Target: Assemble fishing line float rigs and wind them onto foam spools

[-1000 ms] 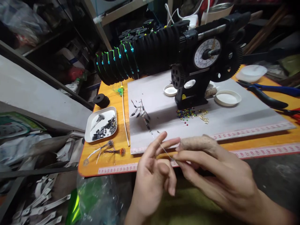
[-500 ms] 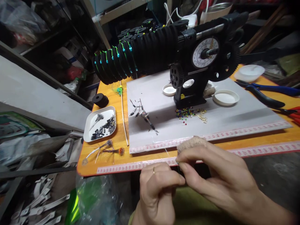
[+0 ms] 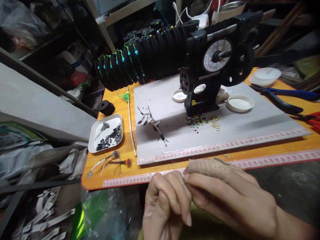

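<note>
My left hand [image 3: 167, 203] and my right hand [image 3: 235, 196] meet at the table's front edge, fingertips touching. The left fingers are curled inward, and the right thumb and fingers are pinched together. What lies between them is too small and hidden to make out. A tan wrap [image 3: 210, 168] covers one finger of my right hand. Beyond my hands is a white board [image 3: 212, 141] with small colored beads or pin heads [image 3: 196, 120] and tiny brass pieces [image 3: 215, 123] heaped on it. A cluster of thin wired parts [image 3: 156, 128] lies further left.
A black geared device with a dial [image 3: 217, 56] and a row of black spools [image 3: 120, 68] stands over the board. A white tray [image 3: 91, 141] of small black parts is at left. Blue-handled pliers [image 3: 287, 95] lie right. A ruler strip [image 3: 125, 181] edges the table.
My right hand has turned flatter, showing more of the wrapped finger. My left fingers have curled and shifted slightly left, and the fingertips now press closer together.
</note>
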Demonstrator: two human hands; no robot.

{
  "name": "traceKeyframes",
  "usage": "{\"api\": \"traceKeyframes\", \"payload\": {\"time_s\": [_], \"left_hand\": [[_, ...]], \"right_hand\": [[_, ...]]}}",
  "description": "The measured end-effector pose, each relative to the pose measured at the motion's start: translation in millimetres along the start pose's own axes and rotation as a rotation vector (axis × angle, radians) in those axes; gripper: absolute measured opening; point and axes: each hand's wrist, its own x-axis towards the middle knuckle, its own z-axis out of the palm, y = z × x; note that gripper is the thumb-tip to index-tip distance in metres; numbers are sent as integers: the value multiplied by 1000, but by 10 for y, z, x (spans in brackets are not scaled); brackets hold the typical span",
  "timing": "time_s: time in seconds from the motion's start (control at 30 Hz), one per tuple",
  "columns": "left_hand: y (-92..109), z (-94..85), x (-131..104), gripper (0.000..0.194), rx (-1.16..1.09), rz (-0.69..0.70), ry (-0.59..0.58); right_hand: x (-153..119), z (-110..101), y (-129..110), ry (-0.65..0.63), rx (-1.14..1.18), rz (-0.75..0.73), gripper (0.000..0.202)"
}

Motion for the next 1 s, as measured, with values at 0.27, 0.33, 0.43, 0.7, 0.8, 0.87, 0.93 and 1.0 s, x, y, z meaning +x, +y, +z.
{"api": "traceKeyframes", "payload": {"time_s": [0.27, 0.33, 0.43, 0.7, 0.8, 0.87, 0.93, 1.0], "left_hand": [[57, -21, 5, 37, -192, -178, -2], [31, -47, 3, 35, -205, -151, 21], [-5, -122, -26, 28, -202, -135, 126], [20, -168, 18, 25, 337, -175, 140], [15, -106, 92, 16, 533, -18, 191], [-8, -82, 129, 17, 475, -17, 192], [-43, -60, 155, 16, 323, -72, 192], [-79, -20, 176, 12, 193, -138, 194]], "right_hand": [[-85, 58, -3, -2, 35, 33, 30], [-86, 96, -6, 45, 75, 66, 27], [-93, 145, -23, 50, 315, 239, 19], [-144, 182, -79, -137, 1374, 855, 24], [-195, 160, -65, -201, 1218, 957, 30], [-241, 123, -63, -253, 979, 900, 28], [-292, 55, -52, -261, 661, 709, 24], [-355, -68, 4, -224, 380, 490, 21]]}}
